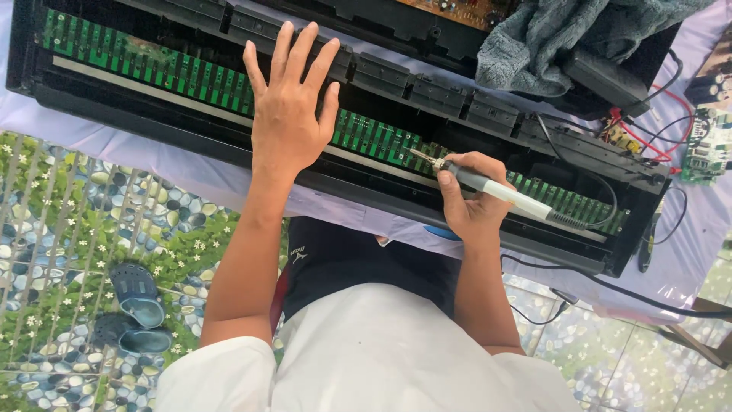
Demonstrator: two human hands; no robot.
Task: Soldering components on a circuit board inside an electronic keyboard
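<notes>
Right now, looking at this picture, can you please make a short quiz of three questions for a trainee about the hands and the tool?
1. True or false: the left hand lies flat and open on the black case.
2. What does the right hand hold? A) soldering iron B) grey towel C) sandal
3. Fill in: the iron's tip is over the long ____ circuit board.

Key
1. True.
2. A, the soldering iron, gripped like a pen.
3. Green.
</notes>
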